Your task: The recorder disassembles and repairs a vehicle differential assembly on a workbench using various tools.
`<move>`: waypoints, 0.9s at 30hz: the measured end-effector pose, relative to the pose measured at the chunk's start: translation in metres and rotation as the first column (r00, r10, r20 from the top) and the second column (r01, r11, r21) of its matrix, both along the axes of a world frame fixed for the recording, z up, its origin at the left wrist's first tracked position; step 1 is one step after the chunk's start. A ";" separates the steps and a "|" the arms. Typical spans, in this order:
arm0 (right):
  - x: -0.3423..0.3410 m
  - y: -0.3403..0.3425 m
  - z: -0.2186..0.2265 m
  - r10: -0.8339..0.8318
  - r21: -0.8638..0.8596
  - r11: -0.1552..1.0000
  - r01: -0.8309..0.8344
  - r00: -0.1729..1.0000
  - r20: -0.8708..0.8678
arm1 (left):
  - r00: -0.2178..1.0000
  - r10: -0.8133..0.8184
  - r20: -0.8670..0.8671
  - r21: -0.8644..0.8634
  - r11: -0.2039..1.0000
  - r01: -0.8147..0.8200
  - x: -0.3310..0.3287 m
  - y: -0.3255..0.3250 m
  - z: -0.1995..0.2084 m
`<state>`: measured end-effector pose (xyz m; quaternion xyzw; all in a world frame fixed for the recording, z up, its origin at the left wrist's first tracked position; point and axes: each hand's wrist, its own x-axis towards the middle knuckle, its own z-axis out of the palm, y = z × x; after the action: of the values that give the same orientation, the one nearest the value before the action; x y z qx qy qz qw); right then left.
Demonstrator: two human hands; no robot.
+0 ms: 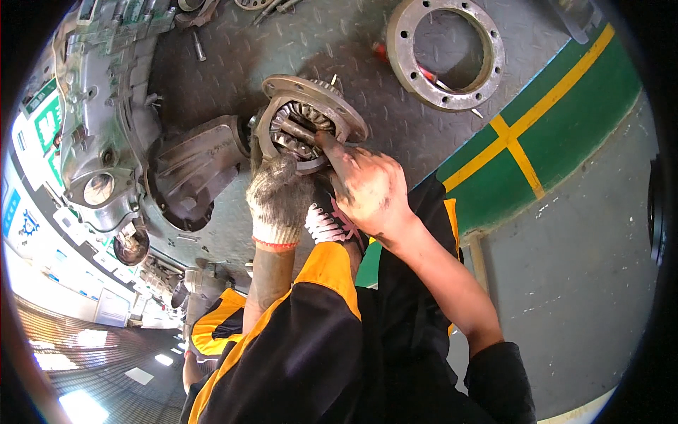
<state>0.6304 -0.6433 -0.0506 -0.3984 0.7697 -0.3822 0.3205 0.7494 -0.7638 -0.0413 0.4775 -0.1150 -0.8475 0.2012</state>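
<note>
A steel differential case (311, 106) with a flanged rim stands tilted on the metal work surface (233, 42). Toothed bevel gears (307, 112) and a short round shaft (298, 131) show through its side opening. My left hand (282, 198), in a dirty knit glove, is closed around the near left side of the case; its fingertips are partly hidden. My bare, grease-marked right hand (371, 184) has its fingers curled at the near end of the shaft, inside the opening. A white, pink and black striped thing (328, 220) lies between my wrists; I cannot tell what it is.
A large steel ring (445, 55) with bolt holes lies far right, partly over a red-handled tool (429, 74). Castings (106, 134) crowd the left; a bolt (199, 46) lies beyond. A black sleeve or trouser leg with yellow trim (311, 318) overlaps my left forearm.
</note>
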 end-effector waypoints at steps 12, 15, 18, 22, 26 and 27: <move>-0.022 0.013 0.003 -0.045 -0.123 0.992 0.043 0.999 -0.016 | 0.988 -0.063 0.138 -0.134 0.988 0.082 -0.021 0.002 -0.002; -0.067 0.025 0.004 -0.520 -0.340 0.836 0.430 0.819 -0.244 | 0.976 -0.024 0.218 -0.075 0.996 0.041 -0.018 -0.007 -0.005; -0.111 0.037 -0.007 -0.615 0.059 0.707 0.704 0.654 -0.440 | 0.967 -0.045 0.249 -0.100 0.992 0.072 -0.029 -0.003 0.002; -0.141 0.038 -0.033 -0.503 0.208 0.756 0.620 0.755 -0.420 | 0.958 -0.062 0.279 -0.213 0.969 0.125 -0.039 -0.002 0.004; -0.159 0.044 -0.049 -0.450 0.256 0.739 0.623 0.739 -0.502 | 0.892 -0.221 0.393 -0.479 0.779 0.404 -0.026 0.001 -0.006; -0.162 0.042 -0.043 -0.462 0.317 0.736 0.598 0.786 -0.410 | 0.923 -0.208 0.325 -0.462 0.816 0.347 -0.023 0.000 -0.005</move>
<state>0.4687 -0.6010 -0.0938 -0.1321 0.9559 -0.2126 0.1539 0.7259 -0.7636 -0.0459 0.4914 -0.4296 -0.7367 0.1769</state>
